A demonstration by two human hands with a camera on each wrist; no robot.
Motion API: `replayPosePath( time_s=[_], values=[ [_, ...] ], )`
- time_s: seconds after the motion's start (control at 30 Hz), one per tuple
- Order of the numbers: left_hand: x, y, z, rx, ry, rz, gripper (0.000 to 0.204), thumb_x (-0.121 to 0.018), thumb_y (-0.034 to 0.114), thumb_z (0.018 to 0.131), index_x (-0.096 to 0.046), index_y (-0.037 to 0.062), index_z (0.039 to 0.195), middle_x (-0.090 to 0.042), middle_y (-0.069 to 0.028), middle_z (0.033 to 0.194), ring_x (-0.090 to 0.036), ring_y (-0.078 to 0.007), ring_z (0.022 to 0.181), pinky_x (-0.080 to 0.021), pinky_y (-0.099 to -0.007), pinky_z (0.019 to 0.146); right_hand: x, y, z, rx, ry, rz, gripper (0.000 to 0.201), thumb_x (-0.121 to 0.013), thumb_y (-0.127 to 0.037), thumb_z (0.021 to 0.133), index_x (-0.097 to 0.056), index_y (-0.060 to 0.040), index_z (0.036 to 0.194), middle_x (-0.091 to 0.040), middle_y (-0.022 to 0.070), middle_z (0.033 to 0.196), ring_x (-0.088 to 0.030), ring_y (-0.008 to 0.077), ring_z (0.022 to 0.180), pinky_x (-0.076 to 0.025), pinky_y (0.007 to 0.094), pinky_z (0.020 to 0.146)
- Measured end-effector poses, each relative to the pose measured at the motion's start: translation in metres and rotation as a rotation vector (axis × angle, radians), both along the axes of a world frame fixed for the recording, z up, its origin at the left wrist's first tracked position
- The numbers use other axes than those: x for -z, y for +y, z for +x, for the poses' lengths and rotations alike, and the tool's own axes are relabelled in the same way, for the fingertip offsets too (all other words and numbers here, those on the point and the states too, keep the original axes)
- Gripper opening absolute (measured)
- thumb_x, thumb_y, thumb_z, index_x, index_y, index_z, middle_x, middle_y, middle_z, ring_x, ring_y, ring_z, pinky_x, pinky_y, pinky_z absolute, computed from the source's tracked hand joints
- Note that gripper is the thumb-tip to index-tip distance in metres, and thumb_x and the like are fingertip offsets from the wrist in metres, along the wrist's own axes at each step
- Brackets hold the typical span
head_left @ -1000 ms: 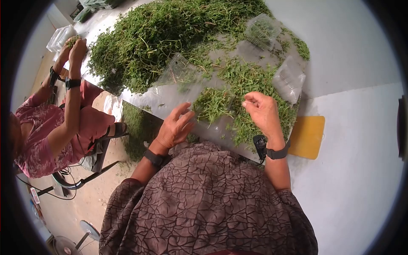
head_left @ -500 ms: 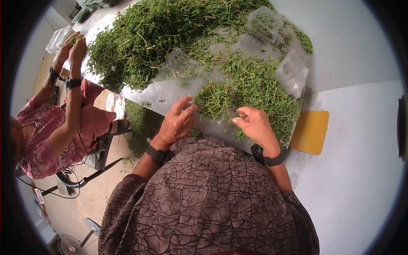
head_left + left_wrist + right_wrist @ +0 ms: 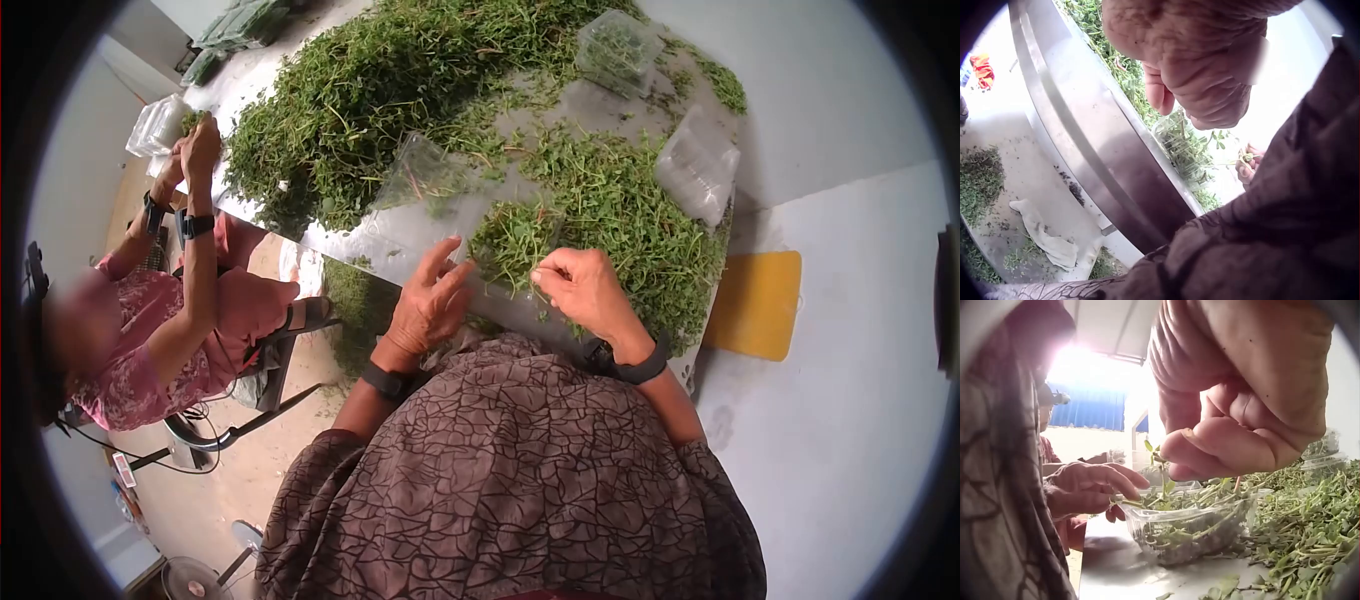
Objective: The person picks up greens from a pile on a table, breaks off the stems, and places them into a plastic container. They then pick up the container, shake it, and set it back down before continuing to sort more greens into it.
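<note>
A clear plastic punnet [image 3: 1142, 520], filled with leafy green sprigs [image 3: 510, 238], stands near the table's front edge. My right hand [image 3: 585, 290] is above its near right side, with thumb and forefinger pinching a small green sprig [image 3: 1161, 478]. Opposite, my left hand [image 3: 428, 308] is at the punnet's left side with fingers loosely bent, fingertips right at the rim in the right wrist view. Loose greens [image 3: 640, 240] lie spread to the right of the punnet. In the left wrist view, the left palm hides part of the punnet.
A large heap of greens [image 3: 370, 110] covers the back of the metal table [image 3: 345, 242]. Clear plastic punnets or lids lie around: one [image 3: 425, 175] behind, one [image 3: 700, 165] at right, a filled one [image 3: 618, 55] farther back. Another person [image 3: 150, 330] sits at left. A yellow board [image 3: 755, 305] is at right.
My right hand has moved left from over the loose greens to the punnet's near edge. The left hand stays beside the punnet. The head view has shifted slightly.
</note>
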State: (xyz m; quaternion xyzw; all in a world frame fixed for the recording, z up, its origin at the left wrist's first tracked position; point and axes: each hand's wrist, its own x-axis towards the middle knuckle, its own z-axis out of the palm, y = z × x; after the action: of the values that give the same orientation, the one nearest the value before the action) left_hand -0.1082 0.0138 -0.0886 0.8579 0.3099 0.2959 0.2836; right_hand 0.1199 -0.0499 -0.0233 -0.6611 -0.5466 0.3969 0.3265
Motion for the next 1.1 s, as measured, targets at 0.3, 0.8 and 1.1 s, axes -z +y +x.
replayPosePath(
  time_s=[0.3, 0.8, 1.1],
  values=[
    [-0.008, -0.004, -0.001, -0.059, 0.066, 0.054, 0.048, -0.072, 0.0, 0.068, -0.059, 0.0093, 0.112, -0.045, -0.0162, 0.133, -0.064, -0.0245, 0.076, -0.054, -0.0329, 0.065, 0.008, -0.004, 0.005, -0.152, -0.372, 0.29, 0.026, -0.066, -0.007, 0.077, -0.063, -0.0011, 0.102, -0.061, 0.0205, 0.113, -0.066, 0.0321, 0.08, -0.054, 0.0377, 0.07],
    [-0.033, -0.008, 0.051, 0.141, 0.363, 0.162, 0.058, -0.074, 0.036, 0.071, -0.055, 0.0067, 0.118, -0.046, -0.0114, 0.13, -0.039, -0.0312, 0.127, -0.023, -0.0475, 0.111, 0.023, -0.003, 0.014, -0.214, -0.308, 0.388, 0.032, -0.06, 0.0, 0.079, -0.054, 0.0046, 0.11, -0.062, 0.0208, 0.11, -0.064, 0.0348, 0.093, -0.054, 0.0379, 0.076],
    [-0.034, 0.004, 0.045, 0.193, 0.401, 0.181, 0.035, -0.079, 0.026, 0.06, -0.062, 0.0058, 0.083, -0.056, -0.0086, 0.103, -0.049, -0.0287, 0.115, -0.026, -0.051, 0.109, 0.03, 0.0, 0.022, -0.213, -0.246, 0.423, 0.027, -0.059, 0.001, 0.08, -0.058, 0.0021, 0.107, -0.064, 0.0155, 0.109, -0.066, 0.0318, 0.085, -0.056, 0.0363, 0.071]
  ],
)
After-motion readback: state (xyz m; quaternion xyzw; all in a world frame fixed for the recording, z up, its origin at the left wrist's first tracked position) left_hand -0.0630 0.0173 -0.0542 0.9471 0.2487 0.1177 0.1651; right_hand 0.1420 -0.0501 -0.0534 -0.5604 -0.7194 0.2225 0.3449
